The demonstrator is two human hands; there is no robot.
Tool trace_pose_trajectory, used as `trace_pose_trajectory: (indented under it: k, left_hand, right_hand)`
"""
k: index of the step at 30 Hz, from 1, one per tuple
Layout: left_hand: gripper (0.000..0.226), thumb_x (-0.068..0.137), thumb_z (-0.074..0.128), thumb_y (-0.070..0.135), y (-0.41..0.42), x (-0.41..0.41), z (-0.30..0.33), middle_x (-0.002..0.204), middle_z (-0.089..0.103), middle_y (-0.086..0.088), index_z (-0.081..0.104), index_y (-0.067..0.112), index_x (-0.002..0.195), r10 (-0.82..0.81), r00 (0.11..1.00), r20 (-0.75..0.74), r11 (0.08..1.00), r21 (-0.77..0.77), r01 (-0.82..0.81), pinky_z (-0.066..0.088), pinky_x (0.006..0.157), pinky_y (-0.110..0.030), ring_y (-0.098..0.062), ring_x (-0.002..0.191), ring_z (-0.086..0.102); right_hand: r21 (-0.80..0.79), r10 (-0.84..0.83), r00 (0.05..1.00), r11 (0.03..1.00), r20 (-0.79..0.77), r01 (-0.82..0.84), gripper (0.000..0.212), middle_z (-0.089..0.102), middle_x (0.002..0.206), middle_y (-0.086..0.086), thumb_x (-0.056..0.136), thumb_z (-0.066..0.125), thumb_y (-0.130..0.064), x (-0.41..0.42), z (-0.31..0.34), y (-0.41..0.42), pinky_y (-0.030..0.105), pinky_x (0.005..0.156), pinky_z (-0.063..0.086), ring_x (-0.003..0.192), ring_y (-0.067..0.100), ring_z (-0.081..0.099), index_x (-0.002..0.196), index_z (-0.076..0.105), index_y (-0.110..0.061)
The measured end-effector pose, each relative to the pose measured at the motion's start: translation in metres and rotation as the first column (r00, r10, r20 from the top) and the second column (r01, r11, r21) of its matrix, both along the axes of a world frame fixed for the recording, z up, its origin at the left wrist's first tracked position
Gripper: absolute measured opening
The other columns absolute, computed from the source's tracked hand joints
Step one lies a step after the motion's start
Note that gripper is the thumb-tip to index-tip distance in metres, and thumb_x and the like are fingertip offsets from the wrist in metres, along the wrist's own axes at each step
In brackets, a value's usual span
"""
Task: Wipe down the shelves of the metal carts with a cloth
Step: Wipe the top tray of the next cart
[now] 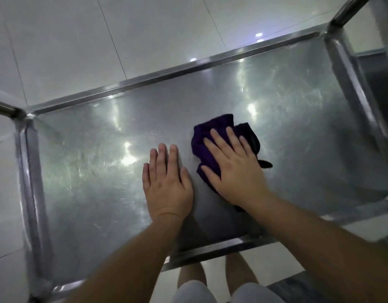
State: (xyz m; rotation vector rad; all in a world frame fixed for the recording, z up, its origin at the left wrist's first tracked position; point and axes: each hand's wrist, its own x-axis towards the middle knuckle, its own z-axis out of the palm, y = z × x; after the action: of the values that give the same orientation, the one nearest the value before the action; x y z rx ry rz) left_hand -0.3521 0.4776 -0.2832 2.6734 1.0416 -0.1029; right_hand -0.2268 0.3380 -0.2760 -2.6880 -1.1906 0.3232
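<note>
One crumpled dark purple cloth [212,147] is being pressed flat against the brushed stainless-steel shelf [84,171] of a metal cart, lying right of the shelf's middle and somewhat nearer the person's edge than the far rim. The cloth is being covered by the right hand [234,169], whose palm is being laid over it with the fingers spread and stretched forward; folds of purple fabric are showing beyond the fingertips, beside the thumb and under the wrist, and a small dark corner is sticking out to the right of the hand. Nothing is being pinched; the cloth is being held down by the open palm alone.

Just beside the cloth, to its left, the left hand [167,182] is being rested palm-down on the bare metal, its fingers extended and kept close together, apart from the fabric by a narrow strip of shelf. Both bare forearms are being reached in from the lower edge of the view.

Bright ceiling lights are being reflected in the scratched metal surface, which is being bordered by a raised rim [180,72] and by round corner posts [343,15] at the far right and far left. Pale glossy floor tiles [79,40] are being seen beyond the cart, and the person's bare legs and light shorts [189,291] below the near rim.
</note>
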Motion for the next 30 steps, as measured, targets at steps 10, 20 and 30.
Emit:
trace_pose_trajectory:
  k: [10, 20, 30]
  left_hand:
    - [0.062, 0.106, 0.019, 0.047, 0.005, -0.002, 0.003, 0.176, 0.008, 0.001, 0.013, 0.032, 0.166, -0.03, 1.0, 0.002, 0.998, -0.061, 0.03, -0.007, 0.129, -0.04, -0.018, 0.162, -0.001]
    - [0.07, 0.107, 0.041, 0.048, 0.037, 0.005, 0.049, 0.176, 0.004, -0.003, 0.014, 0.026, 0.167, -0.219, 0.966, -0.136, 0.931, -0.324, 0.166, 0.007, 0.128, -0.044, -0.027, 0.162, 0.004]
    - [0.062, 0.106, 0.047, 0.037, 0.041, -0.067, 0.117, 0.173, 0.022, -0.001, 0.031, 0.02, 0.163, -0.348, 0.915, -0.207, 0.853, -0.475, 0.217, 0.03, 0.125, -0.044, -0.024, 0.156, 0.03]
  right_hand:
    - [-0.005, -0.204, 0.971, 0.979, -0.125, 0.205, 0.06, 0.031, 0.169, 0.0, 0.102, 0.06, -0.036, -0.1, 0.021, -0.068, 0.053, 0.127, 0.021, 0.159, 0.028, 0.016, 0.159, 0.042, -0.023]
    - [-0.066, -0.243, 0.967, 0.969, -0.081, 0.238, 0.04, 0.068, 0.136, 0.009, 0.093, 0.076, -0.018, -0.12, 0.049, -0.068, 0.05, 0.108, 0.049, 0.134, 0.035, 0.058, 0.131, 0.069, -0.01]
    - [-0.47, -0.394, 0.816, 0.865, -0.423, 0.174, 0.038, 0.067, 0.126, 0.012, 0.109, 0.04, -0.039, -0.111, 0.113, -0.03, 0.039, 0.095, 0.052, 0.11, 0.03, 0.064, 0.127, 0.062, -0.014]
